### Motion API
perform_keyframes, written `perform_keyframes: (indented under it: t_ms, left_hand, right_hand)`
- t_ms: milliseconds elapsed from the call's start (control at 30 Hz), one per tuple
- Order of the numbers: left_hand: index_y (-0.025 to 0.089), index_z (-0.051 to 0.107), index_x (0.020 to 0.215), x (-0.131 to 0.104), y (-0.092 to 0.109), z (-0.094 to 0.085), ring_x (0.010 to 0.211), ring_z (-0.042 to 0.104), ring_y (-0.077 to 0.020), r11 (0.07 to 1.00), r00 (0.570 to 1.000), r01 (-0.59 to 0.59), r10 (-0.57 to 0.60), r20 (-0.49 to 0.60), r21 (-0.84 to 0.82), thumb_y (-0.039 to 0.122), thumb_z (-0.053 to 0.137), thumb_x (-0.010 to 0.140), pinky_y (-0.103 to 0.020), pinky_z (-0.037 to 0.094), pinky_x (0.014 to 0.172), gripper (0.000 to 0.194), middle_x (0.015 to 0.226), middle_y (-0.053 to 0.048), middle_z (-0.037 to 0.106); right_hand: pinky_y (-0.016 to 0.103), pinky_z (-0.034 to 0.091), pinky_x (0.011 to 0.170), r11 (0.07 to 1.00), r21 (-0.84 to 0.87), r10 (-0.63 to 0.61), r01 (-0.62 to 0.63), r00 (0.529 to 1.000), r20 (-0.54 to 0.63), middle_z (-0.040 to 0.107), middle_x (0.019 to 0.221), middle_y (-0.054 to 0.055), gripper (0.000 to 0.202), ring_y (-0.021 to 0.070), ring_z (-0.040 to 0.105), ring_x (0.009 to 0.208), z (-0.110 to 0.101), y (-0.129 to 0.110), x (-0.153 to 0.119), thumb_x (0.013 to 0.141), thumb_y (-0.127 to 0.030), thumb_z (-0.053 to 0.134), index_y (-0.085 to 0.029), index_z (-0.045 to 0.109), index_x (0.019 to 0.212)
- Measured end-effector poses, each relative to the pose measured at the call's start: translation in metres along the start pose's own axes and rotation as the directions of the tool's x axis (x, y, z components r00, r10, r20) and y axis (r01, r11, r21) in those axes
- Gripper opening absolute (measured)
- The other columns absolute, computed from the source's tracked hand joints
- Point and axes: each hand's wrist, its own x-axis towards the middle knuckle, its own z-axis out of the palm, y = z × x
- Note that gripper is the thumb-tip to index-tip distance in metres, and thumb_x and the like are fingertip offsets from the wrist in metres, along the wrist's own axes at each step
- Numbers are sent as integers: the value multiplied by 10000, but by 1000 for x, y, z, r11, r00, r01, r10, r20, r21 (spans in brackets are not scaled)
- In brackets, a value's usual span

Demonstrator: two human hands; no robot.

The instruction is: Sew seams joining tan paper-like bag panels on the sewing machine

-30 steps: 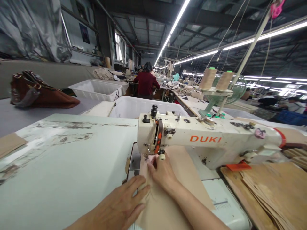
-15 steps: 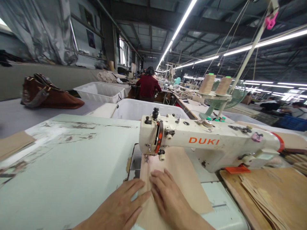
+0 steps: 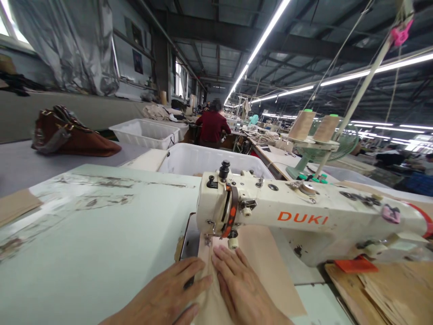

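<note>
A beige fabric piece (image 3: 267, 266) lies under the head of the white DUKI sewing machine (image 3: 264, 207), and its left strip runs beneath the presser foot (image 3: 207, 240). My left hand (image 3: 169, 291) rests at the strip's left edge, fingers spread, fingertips touching the fabric. Flat on the fabric just right of the seam is my right hand (image 3: 238, 282), fingers stretched toward the needle area. Neither hand is wrapped round anything. The fabric's near end is partly hidden by both hands.
A brown handbag (image 3: 74, 135) sits on the grey surface at left. White bins (image 3: 145, 133) stand beyond the table. Thread cones (image 3: 302, 125) rise behind the machine. Brown sheets (image 3: 399, 289) lie at right. A person in dark red (image 3: 213, 126) sits ahead.
The view has shifted, so the machine appears larger and lower. Both hands remain on the fabric in nearly the same pose, with the right fingertips nearer the machine head.
</note>
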Motion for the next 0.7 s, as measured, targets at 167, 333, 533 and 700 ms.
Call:
perform_keyframes:
  t_ms: [167,333,533,700]
  left_hand:
    - [277,487,1412,0,-16,10,1266,518,-258,998,1000,-11,9,-23,-64,227,566,932,-384,499,1035,489,1387,-53,566]
    - [279,451,1431,3,-22,16,1264,508,-259,999,1000,5,-5,-3,-34,191,527,943,-420,498,1027,502,1430,-51,514]
    - [219,534,1335,12,-18,12,1113,581,-247,999,997,-11,14,76,-42,98,511,896,-415,494,1008,457,1241,-55,628]
    - [244,479,1393,11,-24,14,1202,529,-237,997,999,6,-3,37,-78,143,515,934,-394,442,1069,472,1334,-45,577]
  right_hand:
    - [539,360,1128,999,-13,42,-42,999,32,452,1472,74,464,255,503,1291,-6,4,10,986,-173,437,-191,422,1450]
    - [504,377,1110,998,-20,63,-63,998,0,566,1367,84,453,274,526,1236,-7,9,21,977,-157,483,-173,458,1429]
    - [333,438,1012,975,212,85,-58,989,-117,685,1141,-27,314,170,610,1038,-4,8,17,942,-95,523,-290,675,1137]
    - [344,382,1082,964,252,114,-83,987,-110,666,1176,-30,371,162,579,1103,0,7,16,938,-81,509,-315,656,1186]
